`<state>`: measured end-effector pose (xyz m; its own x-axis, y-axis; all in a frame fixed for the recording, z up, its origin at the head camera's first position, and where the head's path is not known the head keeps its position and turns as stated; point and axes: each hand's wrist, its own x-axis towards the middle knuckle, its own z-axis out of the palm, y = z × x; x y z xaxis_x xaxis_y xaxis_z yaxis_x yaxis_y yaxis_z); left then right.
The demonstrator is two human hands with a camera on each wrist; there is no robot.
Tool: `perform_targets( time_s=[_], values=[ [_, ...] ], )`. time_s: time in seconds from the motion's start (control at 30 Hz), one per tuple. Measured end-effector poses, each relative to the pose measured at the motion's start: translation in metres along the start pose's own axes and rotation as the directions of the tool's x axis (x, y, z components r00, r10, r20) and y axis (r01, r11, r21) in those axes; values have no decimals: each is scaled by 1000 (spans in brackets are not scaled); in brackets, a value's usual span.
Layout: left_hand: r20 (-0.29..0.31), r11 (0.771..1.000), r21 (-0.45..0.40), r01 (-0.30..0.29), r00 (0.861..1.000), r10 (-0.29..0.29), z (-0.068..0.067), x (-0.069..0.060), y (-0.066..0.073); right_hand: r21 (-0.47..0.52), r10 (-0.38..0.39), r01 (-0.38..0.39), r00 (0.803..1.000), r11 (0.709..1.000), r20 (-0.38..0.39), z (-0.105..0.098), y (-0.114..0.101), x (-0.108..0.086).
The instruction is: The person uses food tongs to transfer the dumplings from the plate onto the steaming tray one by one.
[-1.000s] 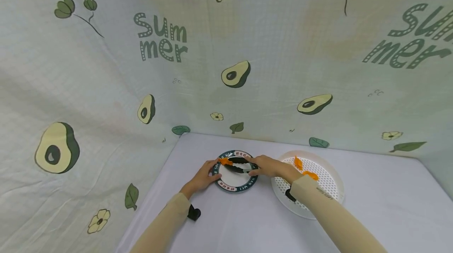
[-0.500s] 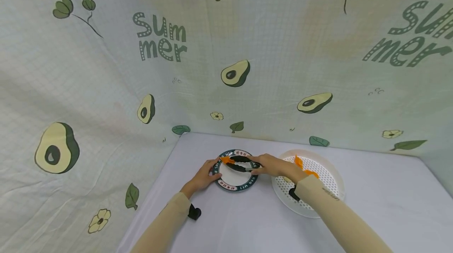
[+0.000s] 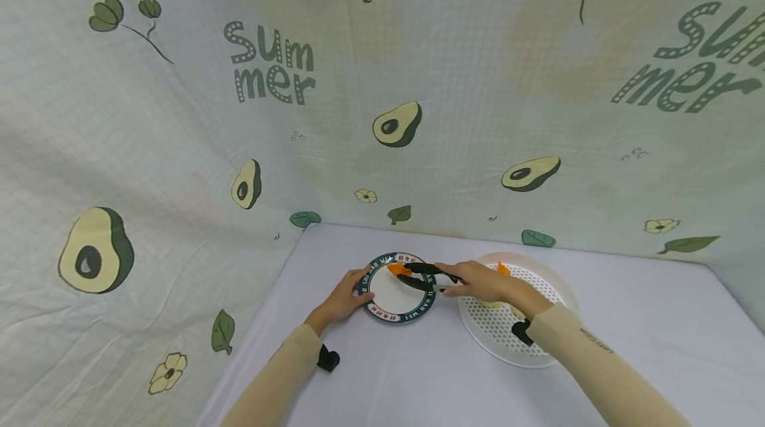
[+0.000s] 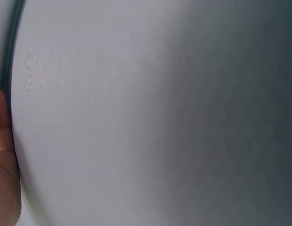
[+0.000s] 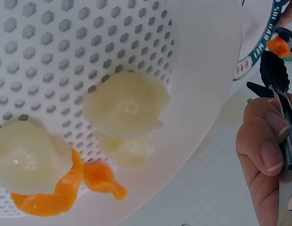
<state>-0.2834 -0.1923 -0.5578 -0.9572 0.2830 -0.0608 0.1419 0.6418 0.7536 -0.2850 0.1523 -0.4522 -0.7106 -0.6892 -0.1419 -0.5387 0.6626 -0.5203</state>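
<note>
My left hand (image 3: 342, 297) holds the left rim of a white plate (image 3: 391, 297) with a teal lettered border, its thumb over the edge. My right hand (image 3: 483, 282) grips black-tipped metal tongs (image 3: 417, 283) that reach across the plate from the right. Between the tong tips is a small orange piece (image 3: 398, 269), over the plate's upper part. In the right wrist view the same orange piece (image 5: 279, 47) shows at the tips, at the top right. The left wrist view is mostly a blurred pale surface, with part of my hand (image 4: 5, 165) at its left edge.
A round white perforated tray (image 3: 493, 345) stands right of the plate, beneath my right forearm. It holds pale dumpling-like pieces (image 5: 125, 103) and twisted orange pieces (image 5: 56, 195). A patterned cloth (image 3: 454, 168) hangs behind the white table (image 3: 388, 374).
The tongs and my right hand have shifted right, and the orange piece has moved with them from the plate's left rim inward. My left hand and the plate have stayed put.
</note>
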Motion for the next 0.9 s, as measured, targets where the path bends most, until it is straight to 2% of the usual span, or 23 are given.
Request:
perform_targets(
  time_s=[0.2, 0.3, 0.47, 0.67, 0.9],
  values=[
    [-5, 1000, -2, 8, 1000, -8, 1, -1, 0, 7, 16, -16, 1000, 1000, -24, -7, 6, -24],
    [-14, 1000, -14, 6, 1000, -6, 2, -1, 0, 22, -2, 3, 999, 1000, -40, -10, 8, -36],
    [-22, 1000, -16, -1, 1000, 1, 2, 0, 1, -20, -21, 20, 997, 1000, -71, -16, 11, -53],
    [-20, 1000, -8, 5, 1000, -5, 1, 0, 0, 4, -24, 24, 996, 1000, -83, -21, 8, -68],
    [-12, 1000, -17, 7, 1000, -7, 2, 1, -2, 22, -61, 64, 991, 998, -117, -27, 4, -92]
  ],
)
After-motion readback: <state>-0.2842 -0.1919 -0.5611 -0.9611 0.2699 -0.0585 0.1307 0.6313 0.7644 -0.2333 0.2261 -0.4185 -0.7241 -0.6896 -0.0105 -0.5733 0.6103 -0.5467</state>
